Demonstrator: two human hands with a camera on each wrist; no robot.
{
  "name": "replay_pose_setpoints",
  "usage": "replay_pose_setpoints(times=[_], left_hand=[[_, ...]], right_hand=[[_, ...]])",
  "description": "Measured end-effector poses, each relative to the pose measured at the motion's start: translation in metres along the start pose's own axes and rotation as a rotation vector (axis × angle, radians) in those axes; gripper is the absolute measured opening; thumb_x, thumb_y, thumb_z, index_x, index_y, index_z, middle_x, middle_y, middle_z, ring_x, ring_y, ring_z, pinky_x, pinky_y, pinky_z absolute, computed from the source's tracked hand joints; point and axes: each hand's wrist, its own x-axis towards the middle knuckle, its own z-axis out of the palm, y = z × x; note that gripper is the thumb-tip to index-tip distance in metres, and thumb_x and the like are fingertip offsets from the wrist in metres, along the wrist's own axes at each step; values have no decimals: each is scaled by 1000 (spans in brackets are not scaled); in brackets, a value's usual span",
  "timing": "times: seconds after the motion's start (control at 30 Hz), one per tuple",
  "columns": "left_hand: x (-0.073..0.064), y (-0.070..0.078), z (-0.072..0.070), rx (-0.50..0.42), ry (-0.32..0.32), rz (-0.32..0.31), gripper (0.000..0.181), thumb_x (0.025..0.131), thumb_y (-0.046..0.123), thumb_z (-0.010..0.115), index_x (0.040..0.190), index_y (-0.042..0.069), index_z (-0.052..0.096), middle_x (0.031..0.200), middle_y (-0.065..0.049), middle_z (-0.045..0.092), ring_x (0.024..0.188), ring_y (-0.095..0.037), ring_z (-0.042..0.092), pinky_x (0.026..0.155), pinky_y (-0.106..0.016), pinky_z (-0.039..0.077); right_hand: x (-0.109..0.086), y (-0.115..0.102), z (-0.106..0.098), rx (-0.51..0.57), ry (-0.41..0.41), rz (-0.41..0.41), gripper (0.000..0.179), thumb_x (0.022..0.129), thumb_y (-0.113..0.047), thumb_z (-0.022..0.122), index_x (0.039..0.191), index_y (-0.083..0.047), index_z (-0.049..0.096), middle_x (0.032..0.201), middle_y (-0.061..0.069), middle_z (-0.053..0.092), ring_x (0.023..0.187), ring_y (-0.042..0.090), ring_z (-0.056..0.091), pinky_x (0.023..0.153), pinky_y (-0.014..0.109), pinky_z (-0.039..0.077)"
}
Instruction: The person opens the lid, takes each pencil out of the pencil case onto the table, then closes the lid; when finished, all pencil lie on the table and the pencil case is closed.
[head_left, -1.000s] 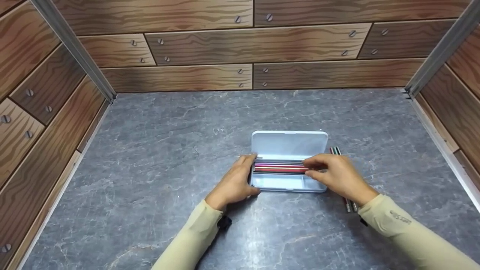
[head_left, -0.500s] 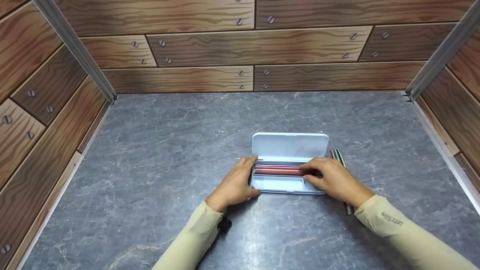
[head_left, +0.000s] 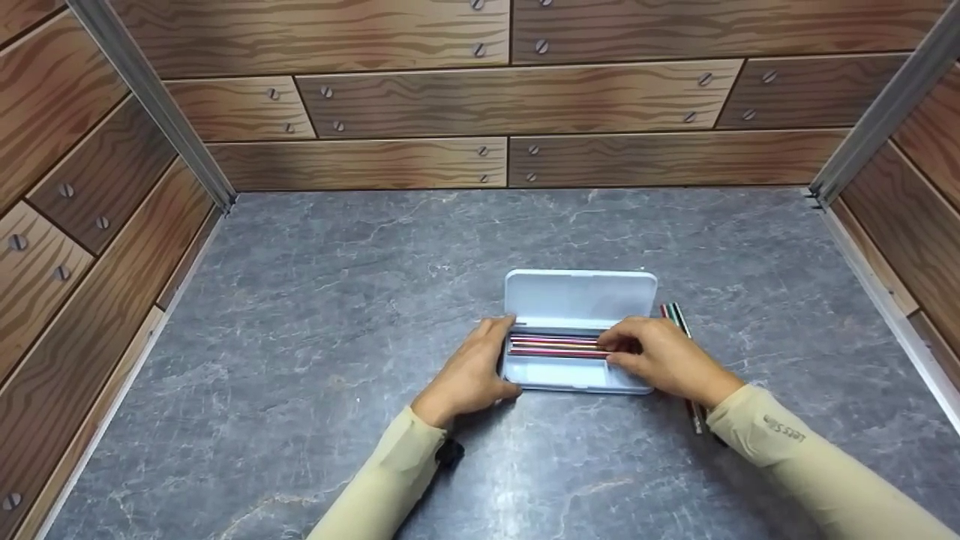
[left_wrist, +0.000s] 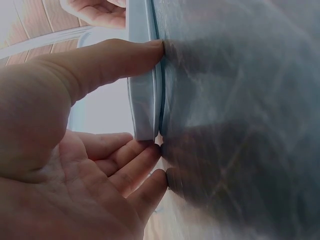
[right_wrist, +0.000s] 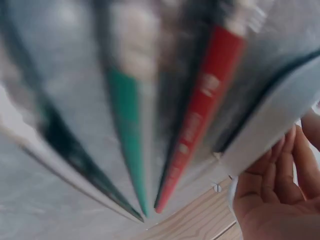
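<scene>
A pale blue pencil case (head_left: 559, 373) lies open on the table, its lid (head_left: 580, 296) raised at the back. My left hand (head_left: 466, 367) grips its left end, thumb (left_wrist: 107, 65) at the front side and fingers (left_wrist: 132, 167) around the end. Several pencils (head_left: 555, 346), red, pink and dark, lie lengthwise in the case. My right hand (head_left: 664, 360) reaches over the right end and pinches the pencils between thumb and fingers; their right ends are hidden behind it. In the right wrist view its fingers (right_wrist: 267, 172) show past the case wall.
Right of the case, partly under my right forearm, more pencils lie on the grey marbled table (head_left: 360, 262), among them a red pencil (right_wrist: 200, 115) and a green pencil (right_wrist: 129, 125). Wood-patterned walls (head_left: 405, 161) enclose the back and sides.
My right hand has shifted slightly left over the case, and the pencils in it have changed their order and sit a little nearer the front. The left hand stays in place.
</scene>
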Motion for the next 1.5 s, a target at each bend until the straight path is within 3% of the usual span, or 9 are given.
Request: replay_pose_setpoints(times=[0.17, 0.3, 0.6, 0.87, 1.07, 1.13, 1.23, 1.5], left_hand=[[0, -1, 0, -3, 6, 15, 106, 80, 2, 92, 170, -4, 37, 162, -22, 54, 152, -37, 52, 134, -50, 43], [1, -8, 3, 12, 25, 71, 104, 80, 5, 91, 169, -7, 39, 160, -22, 55, 151, -37, 54, 132, -49, 45], [0, -2, -1, 4, 7, 26, 108, 80, 3, 93, 171, -3, 36, 164, -21, 53, 153, -38, 52, 135, -50, 42], [0, -1, 0, 5, 1, 17, 108, 81, 4, 93, 172, -3, 36, 164, -21, 53, 153, -37, 53, 134, -50, 43], [-1, -2, 0, -2, 5, 26, 108, 80, 4, 93, 171, -5, 36, 164, -23, 52, 153, -38, 52, 134, -52, 43], [2, -10, 5, 17, 28, 56, 106, 80, 6, 93, 169, -6, 38, 161, -22, 55, 150, -36, 54, 131, -49, 46], [2, -11, 5, 10, 36, 72, 104, 79, 5, 92, 168, -7, 39, 159, -23, 56, 148, -36, 55, 130, -49, 48], [1, -3, 1, 11, 8, 29, 107, 80, 4, 93, 171, -4, 37, 161, -21, 55, 151, -36, 53, 133, -49, 44]], right_hand=[[6, -3, -4, 12, -60, 25, 16, 96, -7, 82, 112, -5, 84, 100, 4, 81, 90, 9, 68, 81, 26, 59], [7, -3, -6, 19, -79, 36, 17, 95, -5, 81, 112, -3, 84, 100, 5, 82, 90, 8, 69, 81, 24, 60], [5, -3, -5, -68, -3, -24, 12, 91, -9, 87, 102, -12, 89, 96, 1, 83, 87, 11, 71, 80, 32, 59], [3, -6, -8, -129, -5, -83, 12, 91, -9, 88, 101, -14, 90, 97, 1, 85, 91, 22, 79, 84, 43, 65], [1, -4, -10, -130, -19, -108, 14, 91, -6, 88, 100, -15, 91, 96, -1, 86, 90, 20, 79, 82, 40, 65], [1, -4, -9, -135, -15, -125, 13, 91, -6, 88, 101, -15, 90, 96, -1, 86, 89, 20, 79, 81, 40, 65], [0, -4, -8, -144, 0, -143, 13, 91, -7, 89, 101, -14, 90, 96, 0, 85, 89, 20, 78, 81, 41, 65], [-5, -5, -9, -93, 51, -115, 15, 94, -6, 86, 103, -18, 90, 97, -4, 83, 88, 10, 72, 78, 31, 61]])
